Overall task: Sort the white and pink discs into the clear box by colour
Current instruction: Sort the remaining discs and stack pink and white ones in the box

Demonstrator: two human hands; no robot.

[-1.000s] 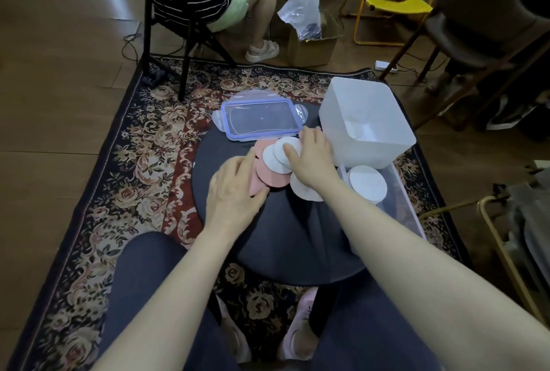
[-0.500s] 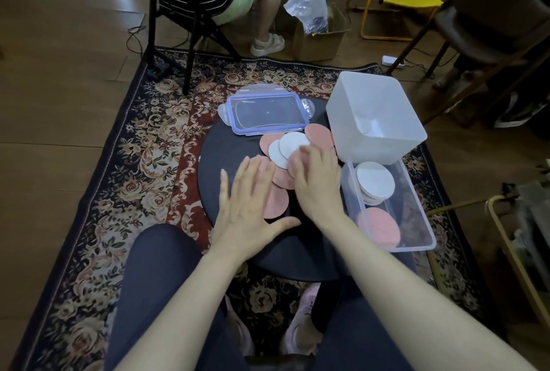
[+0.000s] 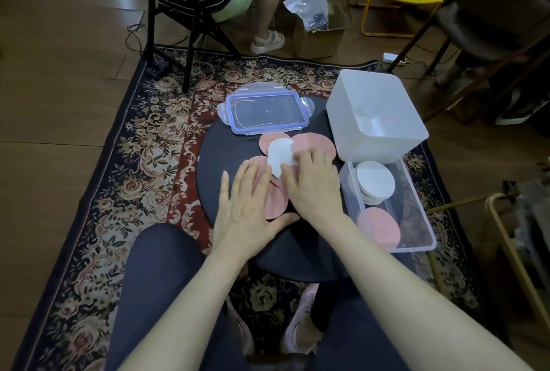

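**Lifting one white disc off the pile**

My left hand (image 3: 248, 207) lies flat, fingers straight and spread, pressing down on the pink discs (image 3: 275, 201) nearest me on the round black desk (image 3: 220, 162). My right hand (image 3: 312, 184) sits just beside it, fingers curled down onto the loose pile; its fingertips (image 3: 297, 159) touch the edge of the white disc (image 3: 279, 155) lying just beyond them. I cannot tell whether it already pinches that disc or only presses on it.

The clear box (image 3: 416, 192) stands just right of my right hand, with a white stack (image 3: 375, 181) at its far end and a pink stack (image 3: 379, 229) at its near end.

To do this well, I think I should keep the left palm firm so the pink ones do not slide, then catch the white disc's rim and peel up a single piece. These look thin and likely cling together, so I would check that only one comes. It belongs on the white stack, not the pink.

The blue-rimmed lid (image 3: 266, 110) lies beyond both hands, the white tub (image 3: 375, 114) beyond the box.
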